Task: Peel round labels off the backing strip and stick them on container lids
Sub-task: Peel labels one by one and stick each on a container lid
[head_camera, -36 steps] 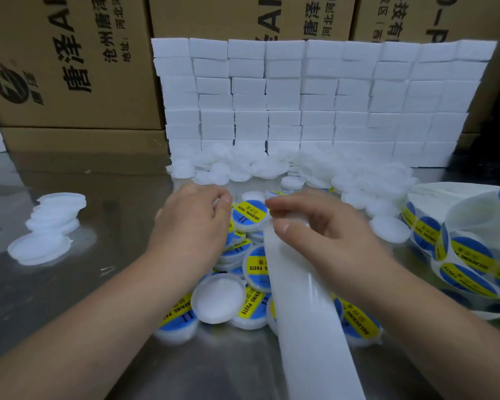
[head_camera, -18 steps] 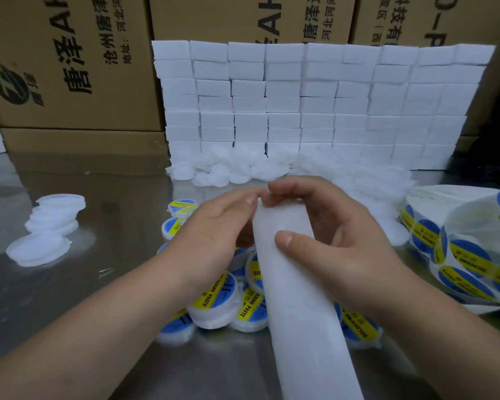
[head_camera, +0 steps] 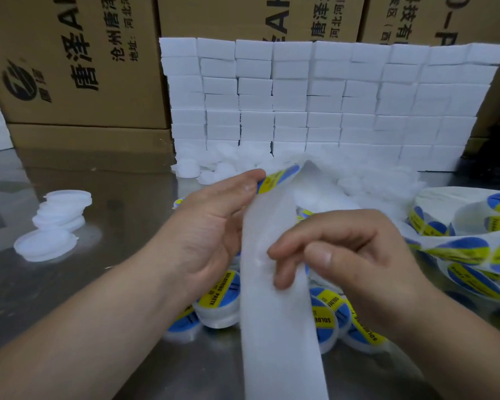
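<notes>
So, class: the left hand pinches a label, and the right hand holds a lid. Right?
No: the right hand grips the strip, not a lid. The left hand does pinch a label, as the head view shows.

Room to pass over bare table (head_camera: 122, 220) mid-left. Blocked by loose lids (head_camera: 61, 215) far left, block wall (head_camera: 315, 105) upper centre, label roll (head_camera: 468, 235) right, tubs (head_camera: 218, 301) lower centre.

glossy metal table (head_camera: 98, 284), translucent waxy paper backing strip (head_camera: 274, 327), matt cardboard boxes (head_camera: 78, 67).

Head-worn wide-angle view; faces forward-down; close over left hand (head_camera: 211, 226), right hand (head_camera: 358, 255), table (head_camera: 98, 183).
</notes>
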`<state>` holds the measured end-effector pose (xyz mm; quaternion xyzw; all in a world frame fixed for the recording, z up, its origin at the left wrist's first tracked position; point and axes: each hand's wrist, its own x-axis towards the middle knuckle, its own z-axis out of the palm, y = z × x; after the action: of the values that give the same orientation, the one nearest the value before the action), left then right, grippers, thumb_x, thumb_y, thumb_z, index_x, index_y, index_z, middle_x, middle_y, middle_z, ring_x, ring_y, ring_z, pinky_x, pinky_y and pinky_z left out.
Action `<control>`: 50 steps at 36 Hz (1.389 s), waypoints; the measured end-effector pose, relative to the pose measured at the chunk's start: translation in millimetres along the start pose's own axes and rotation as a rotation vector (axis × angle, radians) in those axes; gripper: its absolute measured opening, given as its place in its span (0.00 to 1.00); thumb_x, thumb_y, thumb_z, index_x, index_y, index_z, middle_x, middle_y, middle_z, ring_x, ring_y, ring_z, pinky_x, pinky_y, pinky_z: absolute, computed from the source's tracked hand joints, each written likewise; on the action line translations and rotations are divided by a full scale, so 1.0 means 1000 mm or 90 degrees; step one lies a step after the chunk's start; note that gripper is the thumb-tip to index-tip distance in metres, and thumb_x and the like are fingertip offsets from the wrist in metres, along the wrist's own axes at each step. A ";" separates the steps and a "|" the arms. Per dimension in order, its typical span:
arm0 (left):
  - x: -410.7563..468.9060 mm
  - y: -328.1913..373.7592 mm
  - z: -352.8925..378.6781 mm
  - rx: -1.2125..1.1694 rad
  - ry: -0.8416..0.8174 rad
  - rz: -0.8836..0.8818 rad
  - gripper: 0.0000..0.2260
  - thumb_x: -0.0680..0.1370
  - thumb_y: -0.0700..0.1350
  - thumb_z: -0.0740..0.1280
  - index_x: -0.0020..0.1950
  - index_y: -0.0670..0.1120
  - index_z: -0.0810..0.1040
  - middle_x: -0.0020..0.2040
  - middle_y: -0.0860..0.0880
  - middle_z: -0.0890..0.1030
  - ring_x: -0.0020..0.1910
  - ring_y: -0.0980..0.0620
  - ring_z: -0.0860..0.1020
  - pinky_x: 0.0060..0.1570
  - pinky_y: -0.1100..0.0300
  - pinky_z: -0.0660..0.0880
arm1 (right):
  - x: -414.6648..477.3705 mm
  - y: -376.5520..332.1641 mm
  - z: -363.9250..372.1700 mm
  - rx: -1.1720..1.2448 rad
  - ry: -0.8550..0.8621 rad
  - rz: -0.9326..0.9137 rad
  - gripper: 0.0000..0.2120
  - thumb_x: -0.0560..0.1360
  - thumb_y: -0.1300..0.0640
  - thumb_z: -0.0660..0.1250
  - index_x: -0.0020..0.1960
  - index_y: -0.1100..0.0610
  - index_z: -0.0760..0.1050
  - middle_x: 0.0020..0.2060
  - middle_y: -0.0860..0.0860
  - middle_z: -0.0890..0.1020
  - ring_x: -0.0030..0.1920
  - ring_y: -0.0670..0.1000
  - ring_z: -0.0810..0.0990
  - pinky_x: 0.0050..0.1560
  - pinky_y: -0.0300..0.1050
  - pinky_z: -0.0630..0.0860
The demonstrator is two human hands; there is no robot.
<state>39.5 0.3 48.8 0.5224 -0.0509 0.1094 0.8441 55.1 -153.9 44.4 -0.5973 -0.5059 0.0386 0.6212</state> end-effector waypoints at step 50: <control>-0.009 -0.008 0.001 0.279 0.049 0.131 0.12 0.71 0.46 0.59 0.37 0.41 0.80 0.34 0.39 0.79 0.36 0.45 0.76 0.34 0.58 0.76 | 0.010 -0.003 -0.004 -0.120 0.145 0.062 0.11 0.66 0.62 0.62 0.43 0.49 0.79 0.37 0.63 0.78 0.37 0.64 0.79 0.43 0.62 0.77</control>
<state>32.4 -5.8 40.2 0.6807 -0.0467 0.2226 0.6963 60.9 -150.7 53.1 -0.6776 -0.4040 -0.0468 0.6127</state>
